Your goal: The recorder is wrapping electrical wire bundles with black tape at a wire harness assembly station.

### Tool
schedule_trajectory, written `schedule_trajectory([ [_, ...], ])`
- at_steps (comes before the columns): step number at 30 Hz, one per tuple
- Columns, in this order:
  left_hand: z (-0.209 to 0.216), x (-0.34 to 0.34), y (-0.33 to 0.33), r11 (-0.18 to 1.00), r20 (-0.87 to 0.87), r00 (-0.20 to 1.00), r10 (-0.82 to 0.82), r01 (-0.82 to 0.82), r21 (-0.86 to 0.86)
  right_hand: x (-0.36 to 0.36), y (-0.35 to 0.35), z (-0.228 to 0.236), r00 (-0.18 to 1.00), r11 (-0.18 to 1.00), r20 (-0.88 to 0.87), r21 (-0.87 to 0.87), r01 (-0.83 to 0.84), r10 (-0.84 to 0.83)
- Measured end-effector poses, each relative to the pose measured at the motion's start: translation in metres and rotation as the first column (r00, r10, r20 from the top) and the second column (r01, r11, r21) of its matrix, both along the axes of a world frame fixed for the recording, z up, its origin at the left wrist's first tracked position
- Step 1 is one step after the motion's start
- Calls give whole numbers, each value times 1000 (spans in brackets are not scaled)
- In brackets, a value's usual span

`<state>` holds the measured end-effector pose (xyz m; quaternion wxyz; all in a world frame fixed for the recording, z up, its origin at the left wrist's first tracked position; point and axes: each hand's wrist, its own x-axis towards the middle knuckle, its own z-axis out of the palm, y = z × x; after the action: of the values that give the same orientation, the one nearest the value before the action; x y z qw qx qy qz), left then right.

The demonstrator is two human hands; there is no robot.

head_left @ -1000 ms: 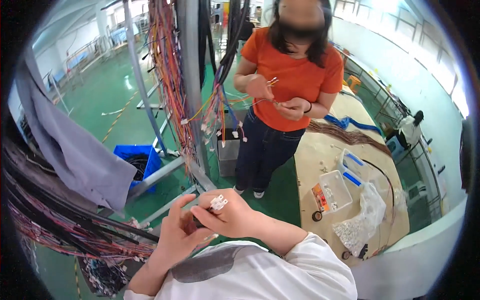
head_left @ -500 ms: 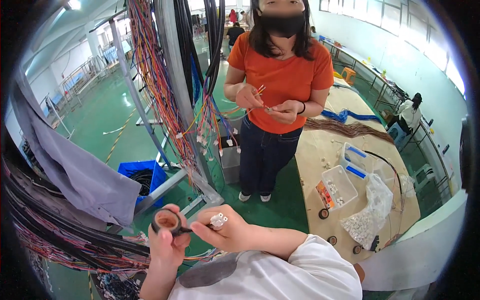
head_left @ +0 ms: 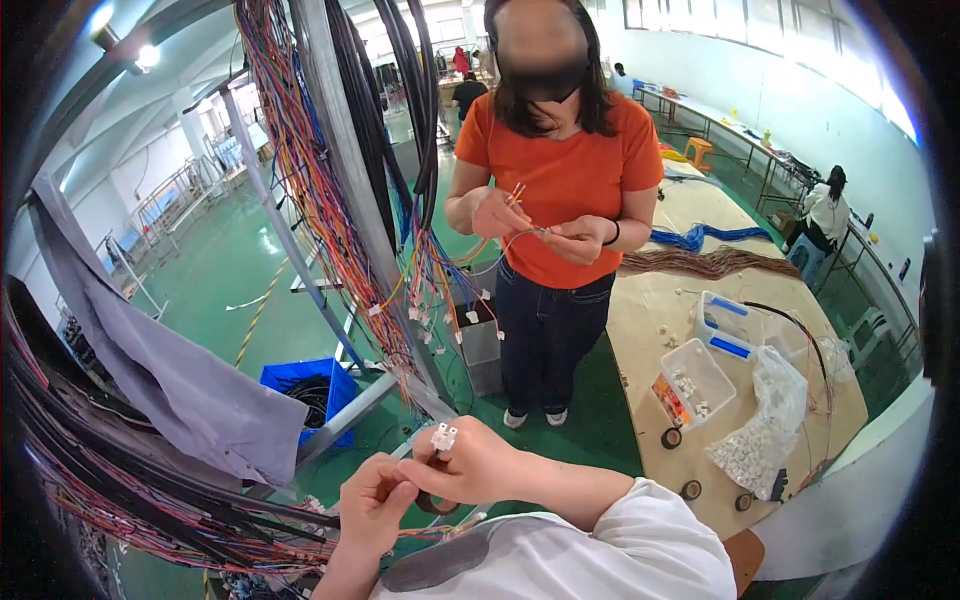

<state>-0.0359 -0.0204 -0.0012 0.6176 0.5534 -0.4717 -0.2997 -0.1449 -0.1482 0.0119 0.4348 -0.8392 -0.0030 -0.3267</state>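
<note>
My right hand (head_left: 470,462) is closed around a white plastic connector (head_left: 444,437), which pokes out above its fingers. My left hand (head_left: 372,500) is pressed up against it, fingertips pinched together on something that the fingers hide. A roll of black tape (head_left: 436,504) with a brownish core shows just under my right hand, partly covered; which hand carries it is unclear. Thin coloured wires (head_left: 440,528) run below my hands, beside my white shirt. Opposite me a co-worker in an orange top (head_left: 565,150) holds wires in both hands.
A metal frame (head_left: 350,150) draped with wire bundles (head_left: 290,150) stands ahead left, a blue crate (head_left: 345,385) at its foot. On the wooden table (head_left: 650,350) at right are a connector box (head_left: 705,375), a bag of white connectors (head_left: 755,440) and tape rolls (head_left: 691,490).
The tape roll has gone from upright in my left hand to below my right hand. My left hand has moved right, against the right one. The whole view has shifted slightly.
</note>
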Motion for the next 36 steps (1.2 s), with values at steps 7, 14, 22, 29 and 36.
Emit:
schedule_trajectory([
  [7,-7,0,0,991,-79,988,-131,130,-17,4,-2,-5,999,997,-34,-80,22,-25],
  [14,7,10,-6,902,-337,934,-117,242,359,13,5,-4,982,989,187,-145,16,11],
  [22,22,-1,-11,970,-769,631,-104,234,61,17,-1,-10,960,994,263,21,-106,97],
  [29,14,4,-2,970,-179,981,69,-108,-219,11,10,0,994,888,107,459,-19,-34],
  [36,12,8,2,999,-300,953,-39,34,-24,11,7,9,996,931,93,365,-24,-10],
])
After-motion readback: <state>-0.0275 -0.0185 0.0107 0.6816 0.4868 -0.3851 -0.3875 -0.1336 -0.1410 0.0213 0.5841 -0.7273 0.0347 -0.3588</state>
